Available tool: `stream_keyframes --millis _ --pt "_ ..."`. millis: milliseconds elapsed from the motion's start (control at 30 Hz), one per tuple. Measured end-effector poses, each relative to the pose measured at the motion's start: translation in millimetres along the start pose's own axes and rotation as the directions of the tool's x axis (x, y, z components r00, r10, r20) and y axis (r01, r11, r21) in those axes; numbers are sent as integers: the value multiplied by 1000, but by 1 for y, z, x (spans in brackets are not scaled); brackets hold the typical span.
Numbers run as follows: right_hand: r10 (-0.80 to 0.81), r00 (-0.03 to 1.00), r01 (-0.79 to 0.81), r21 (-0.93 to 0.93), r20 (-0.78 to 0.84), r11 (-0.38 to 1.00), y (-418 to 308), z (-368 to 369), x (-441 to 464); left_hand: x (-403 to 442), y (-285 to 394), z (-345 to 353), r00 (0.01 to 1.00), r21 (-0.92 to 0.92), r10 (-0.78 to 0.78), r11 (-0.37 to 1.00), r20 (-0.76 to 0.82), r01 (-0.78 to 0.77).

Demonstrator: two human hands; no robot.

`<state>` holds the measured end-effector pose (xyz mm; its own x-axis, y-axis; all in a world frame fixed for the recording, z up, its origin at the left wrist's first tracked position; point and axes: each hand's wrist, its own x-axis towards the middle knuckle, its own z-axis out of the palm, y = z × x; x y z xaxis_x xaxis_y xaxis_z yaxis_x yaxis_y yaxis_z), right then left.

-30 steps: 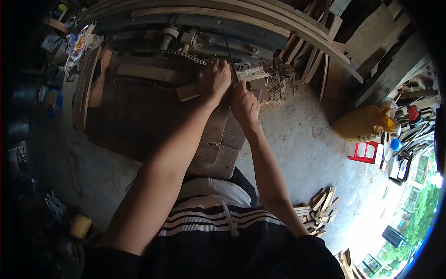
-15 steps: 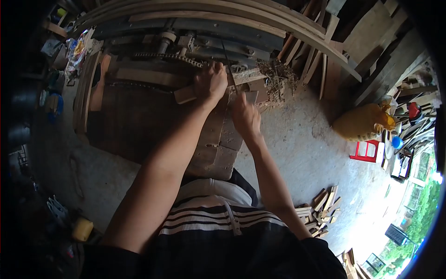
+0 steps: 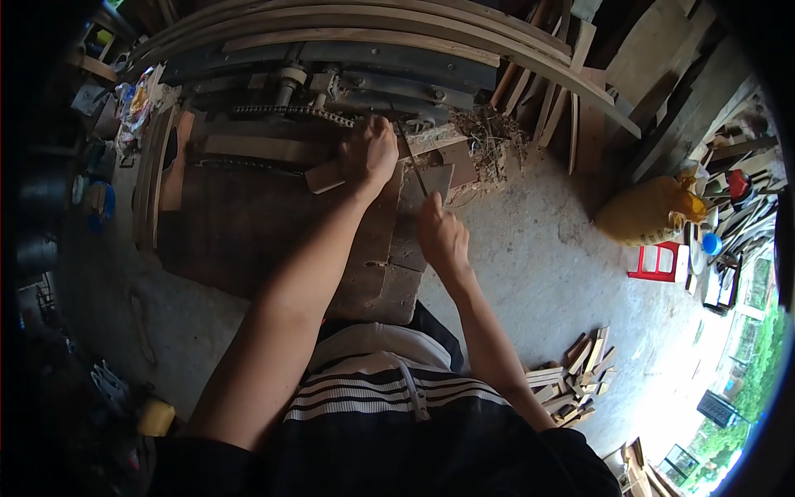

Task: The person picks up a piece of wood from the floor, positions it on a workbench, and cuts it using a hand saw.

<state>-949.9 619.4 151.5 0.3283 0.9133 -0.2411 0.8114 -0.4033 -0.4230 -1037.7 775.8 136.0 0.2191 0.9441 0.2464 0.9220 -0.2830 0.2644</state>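
My left hand (image 3: 370,153) is closed over a short strip of wood (image 3: 325,176) on the worn wooden bench (image 3: 377,290), pressing it down. The strip's pale end (image 3: 435,138) shows to the right of my knuckles. In my right hand (image 3: 445,236) is the end of a long, thin, dark blade (image 3: 411,157), which looks like a saw seen edge-on. My fingers hide its handle. The blade slants away from me across the strip, just right of my left hand. Close to it lies a small flat piece of wood (image 3: 439,180).
Behind the bench top run metal machine parts with a chain (image 3: 290,109) and long boards (image 3: 364,37). Shavings (image 3: 497,141) pile at the right. On the floor stand a yellow sack (image 3: 633,217), a red stool (image 3: 660,262) and a heap of offcuts (image 3: 580,373).
My right hand has drawn back toward my body, bringing the saw with it. My left hand stays on the wood strip, and the whole view has shifted slightly.
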Motion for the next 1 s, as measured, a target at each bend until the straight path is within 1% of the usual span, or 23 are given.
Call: stream_keyframes --millis 33,67,133,167,200,233,267,333,367,433,467,533,567,600,633,667,733,800,900,933,1000 --pt "15 1000 -14 -53 16 998 -1 1 -4 0 -2 1 997 21 61 998 -47 -60" --pt "16 1000 -15 -52 26 999 -3 2 -3 -4 -4 3 988 44 126 992 -84 -122" --pt "-5 999 5 4 -39 1000 -10 1 18 -3 -4 4 992 36 112 993 -62 -110" --pt "-1 999 1 3 -39 1000 -14 5 33 -2 -4 8 997 32 71 997 -37 -70" --pt "-52 993 54 17 -106 998 -18 12 50 -2 -5 11 999 31 30 999 -12 -30" --pt "-99 980 106 28 -173 994 -22 13 56 -3 0 -1 999 45 38 998 27 -39" --pt "-95 980 102 30 -177 994 -20 12 52 -5 0 -1 999 44 44 998 26 -45" --pt "-71 993 73 22 -93 997 -17 0 32 -4 -1 2 996 22 68 997 -59 -67" --pt "-76 993 78 19 -93 997 -12 0 20 -4 -2 3 996 35 80 996 -37 -79" --pt "27 1000 -27 -19 6 999 -4 0 1 0 -5 7 996 52 78 996 -34 -76" --pt "23 1000 -22 -19 16 1000 -5 3 4 -3 -6 9 996 67 88 994 -22 -86" --pt "-13 1000 14 20 -15 1000 -10 -2 18 -5 -4 7 998 72 69 995 -3 -69" --pt "-62 997 62 -1 -50 998 -15 2 32 -5 -6 9 995 60 98 994 -28 -96" --pt "-63 997 63 0 -51 998 -18 5 44 -3 -8 10 990 52 125 991 -57 -122" --pt "-87 992 90 24 -95 996 -21 8 52 -2 -7 9 995 44 88 995 38 -90" --pt "-109 984 116 45 -144 992 -22 9 56 -3 -6 7 995 44 93 995 37 -94" --pt "-110 983 117 43 -146 992 -13 9 42 -3 -3 10 997 27 68 997 -27 -67" --pt "-29 999 30 33 -26 999 -5 3 14 -4 -3 8 996 38 82 996 -39 -80" --pt "-15 1000 15 16 1 1000 -4 -1 6 -4 -5 2 994 56 97 994 -40 -95" --pt "-9 1000 9 15 2 1000 -7 1 12 -5 -4 2 994 51 107 993 -34 -106" --pt "-83 993 88 49 -82 995 -17 5 42 -5 -3 1 990 63 131 990 -53 -128"
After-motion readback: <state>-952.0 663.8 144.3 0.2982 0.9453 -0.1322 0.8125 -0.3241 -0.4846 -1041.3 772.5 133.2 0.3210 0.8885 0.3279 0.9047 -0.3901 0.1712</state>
